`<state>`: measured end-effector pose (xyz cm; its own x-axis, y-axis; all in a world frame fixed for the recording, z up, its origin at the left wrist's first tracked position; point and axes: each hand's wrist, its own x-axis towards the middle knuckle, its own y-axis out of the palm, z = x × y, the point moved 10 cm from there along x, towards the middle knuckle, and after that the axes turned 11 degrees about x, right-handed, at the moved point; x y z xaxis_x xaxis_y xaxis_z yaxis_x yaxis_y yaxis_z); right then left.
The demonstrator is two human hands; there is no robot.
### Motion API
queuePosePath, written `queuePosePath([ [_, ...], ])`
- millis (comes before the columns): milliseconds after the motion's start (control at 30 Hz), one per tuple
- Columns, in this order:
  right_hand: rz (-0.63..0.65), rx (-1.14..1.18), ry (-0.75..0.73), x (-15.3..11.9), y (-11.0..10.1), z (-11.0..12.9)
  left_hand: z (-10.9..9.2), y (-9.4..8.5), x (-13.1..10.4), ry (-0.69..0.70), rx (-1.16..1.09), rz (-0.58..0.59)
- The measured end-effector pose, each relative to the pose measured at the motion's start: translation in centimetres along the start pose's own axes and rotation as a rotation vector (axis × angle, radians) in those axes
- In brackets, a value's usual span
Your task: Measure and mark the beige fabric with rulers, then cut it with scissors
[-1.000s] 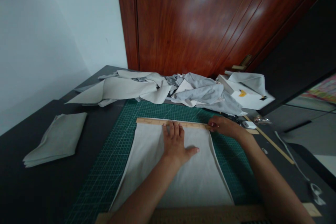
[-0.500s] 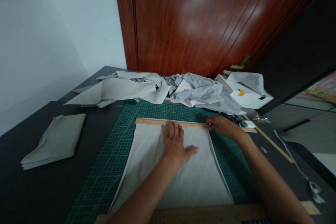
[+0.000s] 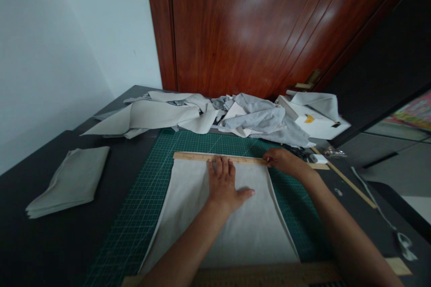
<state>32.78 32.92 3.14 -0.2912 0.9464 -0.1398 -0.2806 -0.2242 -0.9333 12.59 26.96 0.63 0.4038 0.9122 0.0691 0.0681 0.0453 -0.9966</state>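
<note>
A pale grey-beige fabric piece (image 3: 249, 228) lies flat on the green cutting mat (image 3: 134, 215). Across its far edge runs a wooden ruler (image 3: 191, 156). My left hand (image 3: 224, 184) is open, with its fingertips pressing on the ruler and its palm and outstretched thumb over the fabric. At the ruler's right end, by the fabric's far right corner, my right hand (image 3: 279, 160) is closed with fingers pinched together. What those fingers hold, if anything, is hidden. Along the near edge of the fabric lies a second, wider wooden ruler (image 3: 256, 273), partly covered by my forearms.
A folded fabric stack (image 3: 70, 181) rests on the dark table at left. Fabric scraps (image 3: 161, 114) and grey cloth (image 3: 259, 116) are heaped along the back, beside a white box (image 3: 316, 121). A wooden stick (image 3: 352, 184) and a cord (image 3: 373, 202) lie at right.
</note>
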Motion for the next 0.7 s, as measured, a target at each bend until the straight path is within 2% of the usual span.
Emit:
queuePosePath([
  [700,-0.019,-0.026,0.008,0.04,0.06,0.07,0.03,-0.12,-0.06,-0.001,0.001,-0.008],
])
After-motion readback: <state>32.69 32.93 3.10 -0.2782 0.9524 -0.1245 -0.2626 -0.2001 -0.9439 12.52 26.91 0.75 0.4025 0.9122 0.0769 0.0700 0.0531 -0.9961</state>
